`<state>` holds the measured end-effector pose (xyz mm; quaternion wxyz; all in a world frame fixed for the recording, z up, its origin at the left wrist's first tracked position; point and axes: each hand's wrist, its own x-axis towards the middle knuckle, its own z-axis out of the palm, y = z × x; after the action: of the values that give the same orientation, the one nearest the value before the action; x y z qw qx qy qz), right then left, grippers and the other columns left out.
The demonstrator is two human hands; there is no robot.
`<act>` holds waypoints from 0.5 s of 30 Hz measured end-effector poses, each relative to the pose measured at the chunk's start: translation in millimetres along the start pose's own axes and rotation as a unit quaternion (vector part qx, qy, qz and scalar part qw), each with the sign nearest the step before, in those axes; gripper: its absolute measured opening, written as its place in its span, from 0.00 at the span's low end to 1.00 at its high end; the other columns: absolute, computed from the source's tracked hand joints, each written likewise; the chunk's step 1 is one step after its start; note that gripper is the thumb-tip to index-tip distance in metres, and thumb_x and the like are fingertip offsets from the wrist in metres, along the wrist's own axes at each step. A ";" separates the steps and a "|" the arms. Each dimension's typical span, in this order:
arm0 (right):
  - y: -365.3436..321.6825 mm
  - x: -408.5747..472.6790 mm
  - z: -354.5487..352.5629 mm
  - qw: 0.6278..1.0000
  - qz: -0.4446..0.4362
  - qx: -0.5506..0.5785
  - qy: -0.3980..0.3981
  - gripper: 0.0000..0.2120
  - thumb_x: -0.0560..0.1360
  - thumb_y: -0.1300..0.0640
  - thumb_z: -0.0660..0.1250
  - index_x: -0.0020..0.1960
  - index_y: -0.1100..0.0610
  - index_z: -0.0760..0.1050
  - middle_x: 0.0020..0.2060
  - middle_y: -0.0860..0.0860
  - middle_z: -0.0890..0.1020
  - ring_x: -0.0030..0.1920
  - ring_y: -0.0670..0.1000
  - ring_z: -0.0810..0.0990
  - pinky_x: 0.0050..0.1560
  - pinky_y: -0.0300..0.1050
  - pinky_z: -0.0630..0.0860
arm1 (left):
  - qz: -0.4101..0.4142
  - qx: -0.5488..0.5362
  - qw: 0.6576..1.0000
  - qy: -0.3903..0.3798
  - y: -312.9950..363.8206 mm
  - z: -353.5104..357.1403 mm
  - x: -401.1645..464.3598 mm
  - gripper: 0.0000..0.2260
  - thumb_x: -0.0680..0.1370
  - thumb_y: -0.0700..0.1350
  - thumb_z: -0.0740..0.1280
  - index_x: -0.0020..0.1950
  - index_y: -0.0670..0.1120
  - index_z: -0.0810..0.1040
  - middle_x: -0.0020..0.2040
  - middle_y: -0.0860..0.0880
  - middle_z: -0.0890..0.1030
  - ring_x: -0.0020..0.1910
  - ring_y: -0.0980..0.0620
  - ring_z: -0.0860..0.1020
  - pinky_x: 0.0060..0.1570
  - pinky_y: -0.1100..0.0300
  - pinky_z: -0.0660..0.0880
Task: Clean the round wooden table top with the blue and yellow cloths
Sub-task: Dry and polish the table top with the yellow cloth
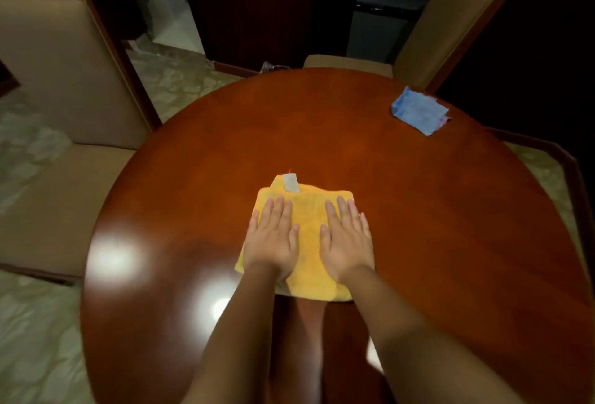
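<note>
Flat hands (309, 236) press folded fluffy yellow cloth (307, 281) onto glossy round table (418, 210).

Both hands (309, 236) flat on yellow cloth (307, 242), blue cloth (418, 111) far right on table (193, 178)

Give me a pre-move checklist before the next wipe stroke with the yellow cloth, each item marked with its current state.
1. Left hand flat on the yellow cloth: ok.
2. Right hand flat on the same cloth: ok.
3. Cloth folded and lying flat on the table top: ok.
4. Path ahead toward the far edge free of objects: ok.
5. Blue cloth parked at the far right, clear of a straight stroke: ok.
6. Cloth dampness: cannot tell.
</note>
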<state>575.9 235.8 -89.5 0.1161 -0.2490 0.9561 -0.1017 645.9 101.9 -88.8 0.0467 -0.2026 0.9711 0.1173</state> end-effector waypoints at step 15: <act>-7.0 167.2 -22.4 0.999 0.033 -0.012 0.032 0.25 0.82 0.46 0.43 0.78 0.49 0.45 0.78 0.49 0.45 0.77 0.49 0.39 0.74 0.48 0.38 | 0.037 0.037 0.998 0.017 -17.4 -20.9 179.6 0.25 0.82 0.55 0.40 0.78 0.49 0.44 0.79 0.51 0.44 0.77 0.53 0.40 0.74 0.51 0.38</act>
<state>430.9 149.3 -95.1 0.0862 -0.2154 0.9681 -0.0941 488.0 12.6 -97.0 0.0329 -0.1664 0.9823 0.0795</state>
